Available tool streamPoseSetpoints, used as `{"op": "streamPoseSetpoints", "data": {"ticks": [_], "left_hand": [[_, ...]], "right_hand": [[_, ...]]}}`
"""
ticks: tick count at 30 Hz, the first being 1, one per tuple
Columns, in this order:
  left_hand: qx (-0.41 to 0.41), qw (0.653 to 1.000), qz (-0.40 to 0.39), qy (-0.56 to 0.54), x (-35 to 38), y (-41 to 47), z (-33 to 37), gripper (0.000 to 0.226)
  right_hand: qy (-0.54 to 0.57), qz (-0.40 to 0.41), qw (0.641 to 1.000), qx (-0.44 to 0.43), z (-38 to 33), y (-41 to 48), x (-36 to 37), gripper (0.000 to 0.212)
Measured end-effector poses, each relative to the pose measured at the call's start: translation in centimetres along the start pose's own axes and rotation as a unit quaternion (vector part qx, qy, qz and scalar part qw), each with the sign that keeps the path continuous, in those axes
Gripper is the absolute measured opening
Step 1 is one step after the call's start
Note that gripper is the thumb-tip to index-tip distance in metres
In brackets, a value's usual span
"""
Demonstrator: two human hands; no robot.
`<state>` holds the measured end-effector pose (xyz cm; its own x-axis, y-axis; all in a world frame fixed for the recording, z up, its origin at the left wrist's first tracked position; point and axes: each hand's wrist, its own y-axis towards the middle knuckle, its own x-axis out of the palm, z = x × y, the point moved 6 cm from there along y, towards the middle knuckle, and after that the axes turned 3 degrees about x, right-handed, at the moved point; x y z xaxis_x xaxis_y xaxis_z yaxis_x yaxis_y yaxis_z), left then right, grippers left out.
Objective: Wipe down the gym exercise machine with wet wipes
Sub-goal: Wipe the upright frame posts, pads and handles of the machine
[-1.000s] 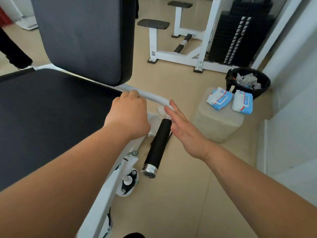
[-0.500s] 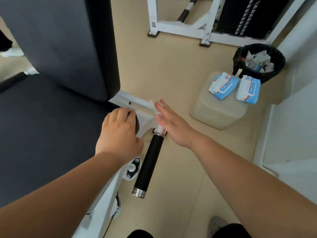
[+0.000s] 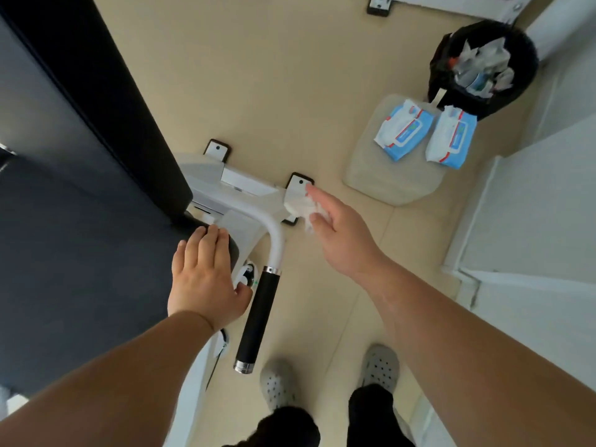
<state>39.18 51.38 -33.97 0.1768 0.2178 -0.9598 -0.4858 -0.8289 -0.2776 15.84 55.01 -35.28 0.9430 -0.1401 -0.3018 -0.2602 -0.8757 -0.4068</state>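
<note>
The dark seat [image 3: 80, 253] and backrest [image 3: 64, 91] fill the left side. The left hand [image 3: 206, 279] lies flat on the seat's near corner, fingers straight and holding nothing; it looks like a bracing hand. Just right of it the white frame tube [image 3: 274, 235] curves down into the black grip [image 3: 258, 321]. Behind the bend, the wipe [image 3: 300, 206] sits bunched against the frame beside a floor bracket [image 3: 300, 183]. The right hand [image 3: 342, 240] presses the wipe there with outstretched fingers, the thumb touching its lower edge. Further right, two wipe packs [image 3: 403, 130] lie side by side on a pale block [image 3: 387, 188], and a black bin [image 3: 483, 69] behind them holds crumpled white waste.

The task seems to be mid-way. The full bin suggests much wiping is done, and the low frame is being wiped. No surface shows whether the grip, seat or backrest is already clean, so what is left cannot be told.
</note>
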Motion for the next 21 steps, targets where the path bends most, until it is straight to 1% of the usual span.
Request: {"op": "streamPoseSetpoints", "data": {"ticks": [2, 3, 5, 7, 8, 9, 10, 11, 13, 14, 15, 16, 17, 19, 21], "left_hand": [[0.007, 1.0, -0.025, -0.011, -0.1, -0.1, -0.2, 0.101], [0.007, 0.999, -0.041, -0.019, -0.3, -0.1, -0.3, 0.1], [-0.005, 0.996, -0.081, -0.047, -1.2, -0.1, -0.4, 0.093], [-0.038, 0.987, -0.119, -0.105, -3.1, 0.5, 0.1, 0.078], [-0.065, 0.978, -0.131, -0.151, -4.5, 0.9, 0.5, 0.071], [-0.091, 0.962, -0.137, -0.218, -6.3, 1.3, 1.1, 0.065], [-0.111, 0.935, -0.143, -0.304, -8.4, 1.5, 1.9, 0.06], [-0.123, 0.896, -0.148, -0.399, -10.5, 1.6, 3.1, 0.054], [-0.13, 0.802, -0.152, -0.563, -15.2, 1.8, 5.8, 0.041], [-0.127, 0.764, -0.156, -0.613, -17.5, 1.9, 7.0, 0.036], [-0.119, 0.735, -0.159, -0.648, -19.4, 2.1, 8.1, 0.033], [-0.11, 0.714, -0.162, -0.672, -21.2, 2.3, 9.0, 0.032], [-0.101, 0.703, -0.164, -0.685, -22.8, 2.6, 9.8, 0.031], [-0.098, 0.696, -0.158, -0.694, -25.1, 3.4, 11.2, 0.029], [-0.101, 0.695, -0.149, -0.696, -27.0, 4.5, 12.4, 0.027]], "right_hand": [[0.023, -0.003, 1.0, 0.006, -1.2, -0.7, -0.9, 0.058], [0.034, 0.002, 0.999, 0.011, -2.0, -1.0, -1.4, 0.056], [0.039, 0.011, 0.999, 0.018, -3.7, -1.7, -2.3, 0.041], [0.022, 0.018, 0.999, 0.024, -5.6, -2.8, -3.4, 0.033], [0.012, 0.017, 0.999, 0.03, -6.7, -3.4, -3.8, 0.031], [0.001, 0.019, 0.999, 0.031, -7.8, -4.0, -4.3, 0.028], [-0.011, 0.025, 0.999, 0.027, -9.1, -4.6, -4.9, 0.026], [-0.024, 0.035, 0.999, 0.022, -10.4, -5.2, -5.5, 0.025], [-0.042, 0.058, 0.997, 0.013, -13.2, -6.3, -7.0, 0.022], [-0.043, 0.071, 0.997, 0.01, -14.5, -6.9, -7.9, 0.02], [-0.034, 0.083, 0.996, 0.006, -15.6, -7.4, -8.7, 0.018], [-0.012, 0.094, 0.995, 0.007, -16.7, -7.9, -9.5, 0.018], [0.02, 0.108, 0.994, 0.013, -17.6, -8.2, -10.4, 0.02], [0.078, 0.149, 0.985, 0.032, -19.2, -8.5, -12.7, 0.024], [0.099, 0.19, 0.976, 0.041, -20.3, -8.2, -15.1, 0.025]]}}
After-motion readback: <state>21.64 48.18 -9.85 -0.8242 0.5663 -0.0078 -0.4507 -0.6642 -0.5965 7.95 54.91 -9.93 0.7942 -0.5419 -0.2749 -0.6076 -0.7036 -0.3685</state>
